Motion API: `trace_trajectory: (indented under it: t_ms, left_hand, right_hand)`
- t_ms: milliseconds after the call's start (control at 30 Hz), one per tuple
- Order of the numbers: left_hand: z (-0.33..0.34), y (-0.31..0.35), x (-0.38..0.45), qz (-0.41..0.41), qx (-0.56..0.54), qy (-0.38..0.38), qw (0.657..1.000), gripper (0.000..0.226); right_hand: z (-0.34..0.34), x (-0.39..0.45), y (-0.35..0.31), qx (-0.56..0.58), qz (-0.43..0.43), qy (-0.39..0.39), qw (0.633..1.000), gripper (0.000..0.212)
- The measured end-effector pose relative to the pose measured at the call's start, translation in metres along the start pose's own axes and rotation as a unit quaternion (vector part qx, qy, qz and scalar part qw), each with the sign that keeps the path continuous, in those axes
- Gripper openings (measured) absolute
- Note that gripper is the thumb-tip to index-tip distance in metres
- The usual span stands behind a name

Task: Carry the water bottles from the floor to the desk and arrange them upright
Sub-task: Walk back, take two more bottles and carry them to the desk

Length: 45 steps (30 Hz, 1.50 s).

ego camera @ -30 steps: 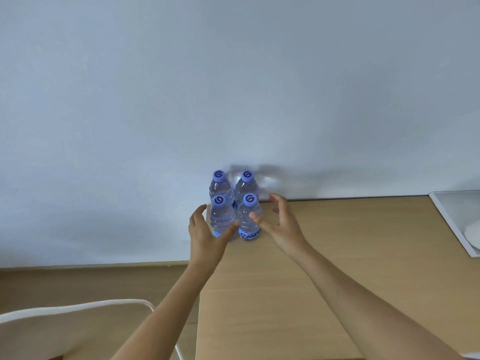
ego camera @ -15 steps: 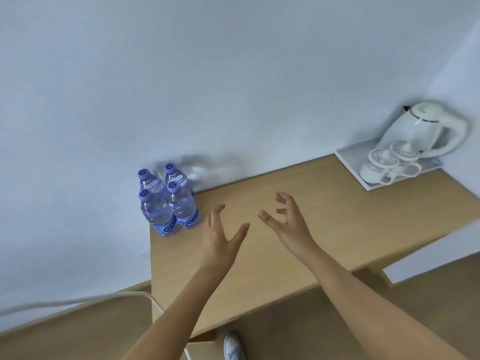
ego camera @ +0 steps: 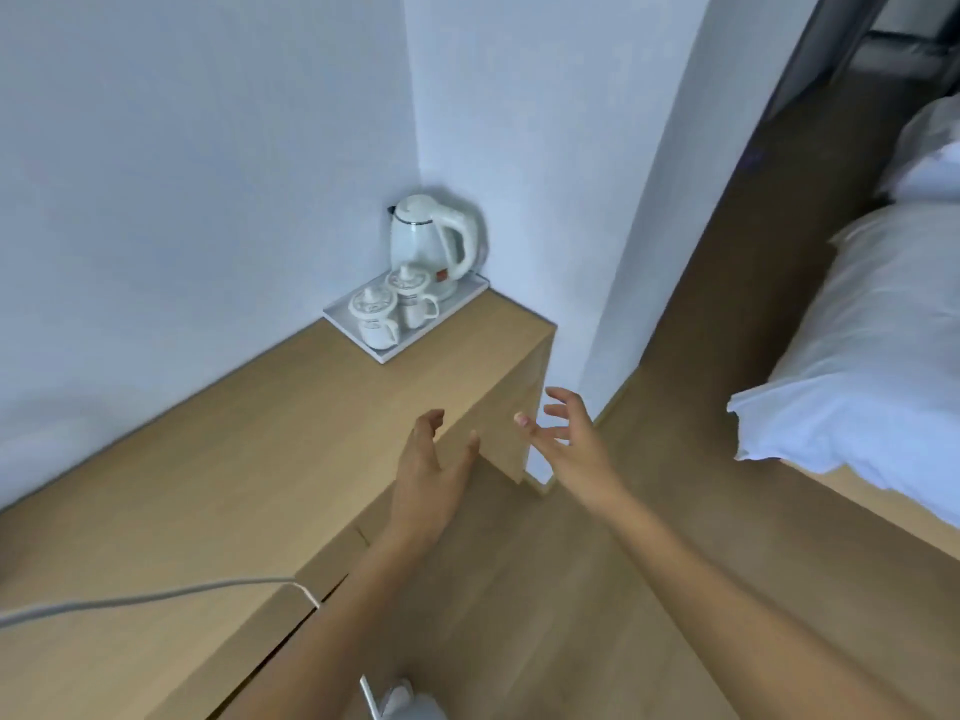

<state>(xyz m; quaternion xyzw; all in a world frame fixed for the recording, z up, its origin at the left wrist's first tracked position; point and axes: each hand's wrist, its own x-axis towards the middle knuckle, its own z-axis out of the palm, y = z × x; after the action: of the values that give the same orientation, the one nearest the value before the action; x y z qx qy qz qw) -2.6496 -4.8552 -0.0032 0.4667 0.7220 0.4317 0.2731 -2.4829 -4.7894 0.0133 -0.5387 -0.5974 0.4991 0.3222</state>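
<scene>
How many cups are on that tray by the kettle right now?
2. Both lidded cups stand on the white tray in front of the kettle: one cup at the tray's near-left end, the other just right of it, nearer the kettle.

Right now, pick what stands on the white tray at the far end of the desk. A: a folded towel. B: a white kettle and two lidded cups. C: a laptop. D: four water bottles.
B: the white tray in the desk's far corner holds a white kettle and two lidded cups, and no bottles are in view.
</scene>
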Motion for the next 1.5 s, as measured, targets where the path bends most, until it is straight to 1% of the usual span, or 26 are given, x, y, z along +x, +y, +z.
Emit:
trace_trajectory:
  t_ms: [133, 267, 367, 533, 633, 700, 733, 900, 967, 1100, 1267, 1500]
  left_hand:
    - [0.088, 0.045, 0.023, 0.025, -0.014, -0.080, 0.996, 0.064]
    - [0.176, 0.086, 0.055, 0.041, -0.019, -0.146, 0.988, 0.062]
    - [0.238, 0.113, 0.082, 0.048, -0.009, -0.178, 0.983, 0.059]
    - [0.343, 0.162, 0.148, 0.050, -0.013, -0.229, 0.972, 0.054]
    - [0.398, 0.198, 0.192, 0.040, -0.017, -0.240, 0.970, 0.048]
    - [0.435, 0.226, 0.219, 0.044, -0.016, -0.247, 0.968, 0.040]
    - [0.454, 0.240, 0.233, 0.047, -0.015, -0.249, 0.967, 0.039]
    - [0.548, 0.297, 0.299, 0.059, -0.019, -0.249, 0.967, 0.057]
    - [0.578, 0.312, 0.320, 0.055, -0.020, -0.247, 0.967, 0.057]
    - [0.673, 0.352, 0.384, 0.056, -0.021, -0.229, 0.972, 0.058]
    - [0.767, 0.410, 0.456, 0.046, -0.031, -0.209, 0.976, 0.060]
    - [0.877, 0.464, 0.568, 0.041, -0.010, -0.212, 0.976, 0.065]
  right_hand:
    - [-0.095, 0.014, 0.030, -0.002, 0.032, 0.087, 0.996, 0.065]
    - [-0.178, 0.034, 0.058, -0.001, 0.058, 0.158, 0.986, 0.068]
    - [-0.230, 0.059, 0.077, 0.004, 0.082, 0.191, 0.978, 0.067]
    - [-0.318, 0.134, 0.099, 0.015, 0.107, 0.217, 0.970, 0.069]
    - [-0.371, 0.182, 0.108, 0.018, 0.122, 0.229, 0.966, 0.068]
    - [-0.407, 0.215, 0.113, 0.026, 0.134, 0.237, 0.962, 0.066]
    - [-0.426, 0.232, 0.115, 0.029, 0.138, 0.244, 0.959, 0.065]
    - [-0.518, 0.313, 0.134, 0.018, 0.146, 0.232, 0.961, 0.064]
    - [-0.546, 0.338, 0.139, 0.026, 0.142, 0.232, 0.962, 0.064]
    - [-0.633, 0.422, 0.154, 0.017, 0.134, 0.214, 0.967, 0.062]
    - [-0.738, 0.522, 0.157, 0.007, 0.131, 0.196, 0.972, 0.059]
    - [-0.843, 0.655, 0.172, 0.018, 0.137, 0.179, 0.974, 0.060]
